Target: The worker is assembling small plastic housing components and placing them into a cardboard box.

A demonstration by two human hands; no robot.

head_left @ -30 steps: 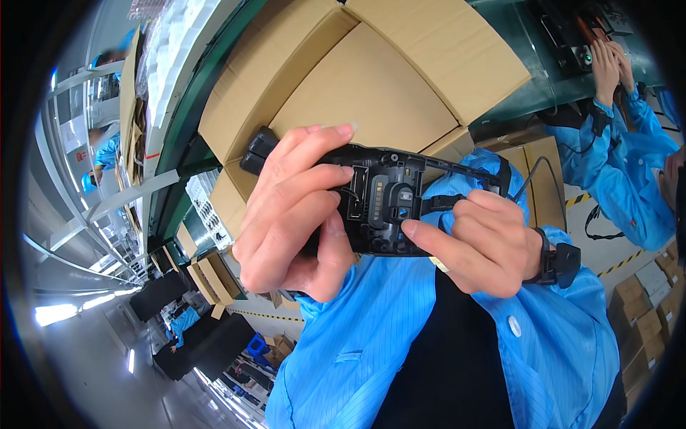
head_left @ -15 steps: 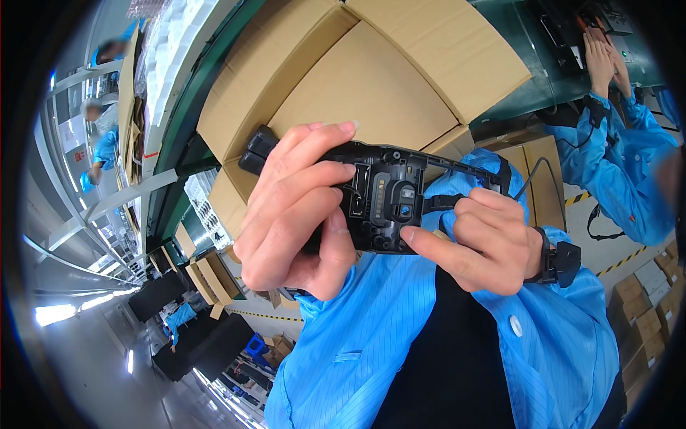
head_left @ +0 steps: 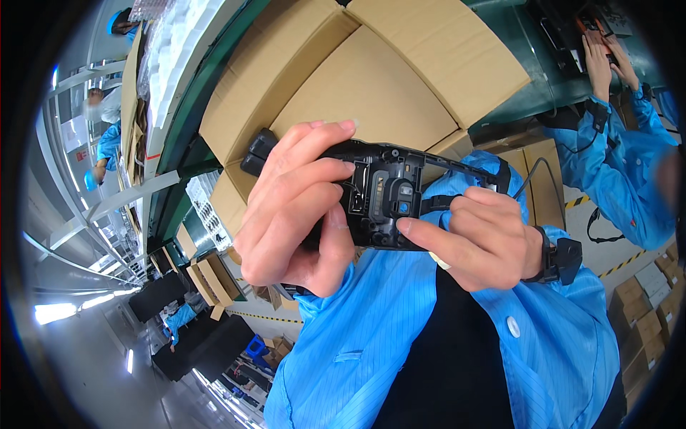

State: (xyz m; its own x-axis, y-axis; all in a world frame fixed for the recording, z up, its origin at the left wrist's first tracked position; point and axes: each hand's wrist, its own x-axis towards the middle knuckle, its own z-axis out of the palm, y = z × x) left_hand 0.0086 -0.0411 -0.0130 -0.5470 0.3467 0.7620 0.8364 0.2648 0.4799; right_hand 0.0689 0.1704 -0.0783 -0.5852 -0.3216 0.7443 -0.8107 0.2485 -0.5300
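A black plastic device housing (head_left: 368, 218) is held up in front of my chest. Its inner side shows a row of gold contacts and a small window with two round parts. My left hand (head_left: 296, 207) wraps round its left end, fingers over the top and thumb below. A black block-shaped part (head_left: 258, 151) sticks out beyond these fingers. My right hand (head_left: 479, 239) grips the other end with curled fingers, and its index fingertip presses the lower edge. A small pale piece (head_left: 440, 262) shows under that finger; what it is, I cannot tell.
Behind the housing stands an open cardboard box (head_left: 364, 86) on a green bench (head_left: 500, 107). At the upper right, a co-worker's hands (head_left: 604, 61) handle an orange-and-black item. Cartons (head_left: 639, 314) are stacked at the lower right. A shelf (head_left: 171, 86) runs along the left.
My right index fingertip has slid slightly left and up along the housing's lower edge. The pale piece under it shows more. My left hand keeps its hold.
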